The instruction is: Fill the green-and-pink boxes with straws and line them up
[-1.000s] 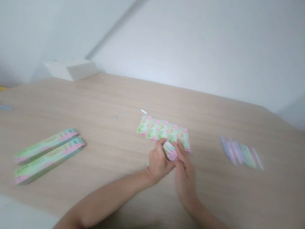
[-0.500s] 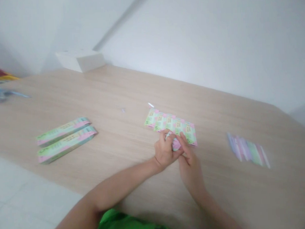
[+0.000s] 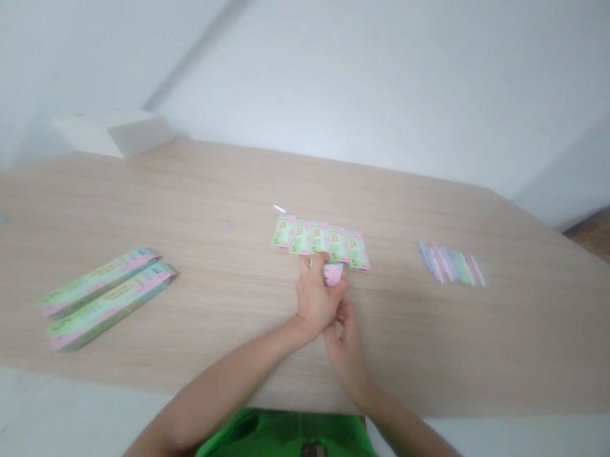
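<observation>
My left hand (image 3: pixel 316 296) is closed round a small pink and green box (image 3: pixel 332 274), whose pink end shows between the fingers. Just below it, the curled fingers of my right hand (image 3: pixel 346 347) meet the left hand; what they grip is hidden. Right beyond the hands lies a row of several like small boxes (image 3: pixel 318 237), flat and side by side, each marked with a 5.
Two long green and pink boxes (image 3: pixel 112 305) lie at the left. Several thin pastel sticks (image 3: pixel 451 263) lie at the right. A small white piece (image 3: pixel 279 209) sits behind the row. A white box (image 3: pixel 116 134) stands by the wall.
My right hand has dropped from the small box's side to below my left hand, and its fingers have curled in. The view has turned to the right.
</observation>
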The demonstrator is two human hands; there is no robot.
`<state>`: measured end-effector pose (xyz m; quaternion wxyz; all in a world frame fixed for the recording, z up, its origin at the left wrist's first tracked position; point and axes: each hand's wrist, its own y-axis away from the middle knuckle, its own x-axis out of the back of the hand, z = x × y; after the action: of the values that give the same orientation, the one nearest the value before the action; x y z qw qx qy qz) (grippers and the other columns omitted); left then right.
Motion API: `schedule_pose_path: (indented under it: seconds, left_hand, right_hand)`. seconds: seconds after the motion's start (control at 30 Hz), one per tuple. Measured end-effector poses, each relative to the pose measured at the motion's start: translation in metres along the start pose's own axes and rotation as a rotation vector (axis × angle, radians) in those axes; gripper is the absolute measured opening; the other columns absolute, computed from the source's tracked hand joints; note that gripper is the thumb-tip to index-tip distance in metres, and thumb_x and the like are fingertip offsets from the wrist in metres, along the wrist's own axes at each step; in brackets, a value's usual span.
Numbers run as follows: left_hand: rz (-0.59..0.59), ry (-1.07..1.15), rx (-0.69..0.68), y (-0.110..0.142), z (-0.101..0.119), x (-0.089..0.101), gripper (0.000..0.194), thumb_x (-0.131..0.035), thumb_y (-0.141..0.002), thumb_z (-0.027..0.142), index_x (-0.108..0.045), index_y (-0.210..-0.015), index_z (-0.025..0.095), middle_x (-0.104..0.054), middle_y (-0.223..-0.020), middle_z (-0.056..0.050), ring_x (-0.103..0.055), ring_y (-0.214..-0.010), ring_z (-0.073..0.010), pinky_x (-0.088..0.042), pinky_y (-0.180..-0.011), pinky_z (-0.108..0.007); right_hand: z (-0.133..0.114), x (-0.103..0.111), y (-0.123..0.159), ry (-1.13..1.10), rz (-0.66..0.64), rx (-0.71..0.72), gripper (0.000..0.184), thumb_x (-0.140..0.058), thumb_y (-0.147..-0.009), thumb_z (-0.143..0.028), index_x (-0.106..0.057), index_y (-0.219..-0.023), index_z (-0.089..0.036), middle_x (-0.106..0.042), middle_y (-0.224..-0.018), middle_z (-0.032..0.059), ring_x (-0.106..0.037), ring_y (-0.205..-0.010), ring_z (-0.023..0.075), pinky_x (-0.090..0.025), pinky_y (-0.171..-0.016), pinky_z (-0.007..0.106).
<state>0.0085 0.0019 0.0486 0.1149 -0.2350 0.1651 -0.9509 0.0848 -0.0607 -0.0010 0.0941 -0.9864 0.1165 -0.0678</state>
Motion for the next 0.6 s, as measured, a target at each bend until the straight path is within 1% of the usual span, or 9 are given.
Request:
schedule_pose_path:
  seconds: [0.1,0.2,0.27,0.3,0.37,0.43,0.47,0.53,0.6]
  left_hand:
    - [-0.105,0.043,0.015,0.012,0.009,0.001,0.037,-0.069,-0.077,0.03,-0.054,-0.111,0.024,-0.049,-0.113,-0.006,-0.058,-0.102,-0.0197,-0.05,-0.089,-0.033]
    - [-0.199,-0.01,-0.002,0.019,0.017,0.004,0.061,-0.071,-0.076,0.049,-0.05,-0.129,0.027,-0.04,-0.136,-0.012,-0.057,-0.113,-0.0254,-0.051,-0.091,-0.037]
    - [-0.214,-0.089,-0.012,0.017,0.02,0.011,0.073,-0.065,-0.079,0.059,-0.041,-0.141,0.031,-0.033,-0.146,-0.014,-0.057,-0.117,-0.0287,-0.053,-0.088,-0.039]
    - [-0.208,-0.124,-0.015,0.013,0.02,0.017,0.075,-0.062,-0.08,0.061,-0.037,-0.145,0.032,-0.033,-0.148,-0.014,-0.058,-0.116,-0.0287,-0.053,-0.086,-0.039]
    - [-0.168,-0.185,-0.013,-0.003,0.016,0.035,0.074,-0.057,-0.084,0.062,-0.034,-0.148,0.033,-0.042,-0.145,-0.012,-0.062,-0.111,-0.0263,-0.054,-0.084,-0.036]
    - [-0.107,-0.275,-0.004,-0.028,0.004,0.065,0.068,-0.056,-0.085,0.06,-0.041,-0.145,0.03,-0.056,-0.134,-0.01,-0.064,-0.108,-0.0248,-0.053,-0.086,-0.034]
    - [-0.083,-0.345,0.002,-0.042,-0.005,0.085,0.062,-0.056,-0.085,0.059,-0.051,-0.138,0.027,-0.062,-0.127,-0.009,-0.064,-0.109,-0.0255,-0.052,-0.089,-0.034]
    - [-0.091,-0.495,0.091,-0.071,-0.027,0.134,0.046,-0.056,-0.085,0.055,-0.07,-0.112,0.021,-0.071,-0.111,-0.01,-0.066,-0.106,-0.027,-0.051,-0.091,-0.036]
    - [-0.13,-0.574,0.128,-0.097,-0.055,0.192,0.036,-0.053,-0.086,0.045,-0.073,-0.103,0.02,-0.074,-0.104,-0.008,-0.068,-0.096,-0.024,-0.052,-0.086,-0.033]
  right_hand:
    - [0.002,0.003,0.002,-0.062,0.066,-0.003,0.041,-0.066,-0.076,-0.025,-0.049,-0.113,-0.024,-0.065,-0.105,0.0051,-0.063,-0.091,0.0206,-0.052,-0.08,0.034]
    - [-0.007,0.02,-0.009,-0.137,0.07,-0.066,0.041,-0.067,-0.079,-0.032,-0.042,-0.111,-0.026,-0.067,-0.095,0.0032,-0.064,-0.079,0.0191,-0.053,-0.07,0.033]
    - [-0.017,0.038,-0.023,-0.189,0.056,-0.155,0.045,-0.067,-0.08,-0.041,-0.042,-0.113,-0.027,-0.068,-0.086,0.0013,-0.064,-0.068,0.0184,-0.053,-0.061,0.032]
    - [-0.023,0.048,-0.031,-0.21,0.048,-0.217,0.05,-0.069,-0.077,-0.046,-0.043,-0.115,-0.028,-0.068,-0.081,0.0004,-0.063,-0.061,0.0181,-0.051,-0.056,0.031]
    - [-0.033,0.07,-0.052,-0.183,0.089,-0.296,0.059,-0.076,-0.067,-0.049,-0.048,-0.114,-0.027,-0.069,-0.077,0.0003,-0.061,-0.055,0.0176,-0.049,-0.048,0.028]
    - [-0.037,0.092,-0.076,-0.099,0.136,-0.372,0.061,-0.076,-0.065,-0.046,-0.053,-0.119,-0.029,-0.069,-0.079,0.0009,-0.061,-0.053,0.0173,-0.046,-0.043,0.026]
    - [-0.036,0.103,-0.09,-0.055,0.166,-0.414,0.056,-0.075,-0.066,-0.043,-0.057,-0.118,-0.029,-0.069,-0.081,0.002,-0.061,-0.052,0.0173,-0.045,-0.041,0.026]
    - [-0.025,0.12,-0.119,-0.005,0.24,-0.446,0.045,-0.07,-0.07,-0.036,-0.062,-0.113,-0.028,-0.071,-0.088,0.0074,-0.062,-0.055,0.0187,-0.045,-0.042,0.027]
    - [-0.008,0.134,-0.146,0.044,0.295,-0.384,0.034,-0.069,-0.072,-0.032,-0.066,-0.106,-0.025,-0.071,-0.094,0.0149,-0.065,-0.06,0.0206,-0.045,-0.044,0.029]
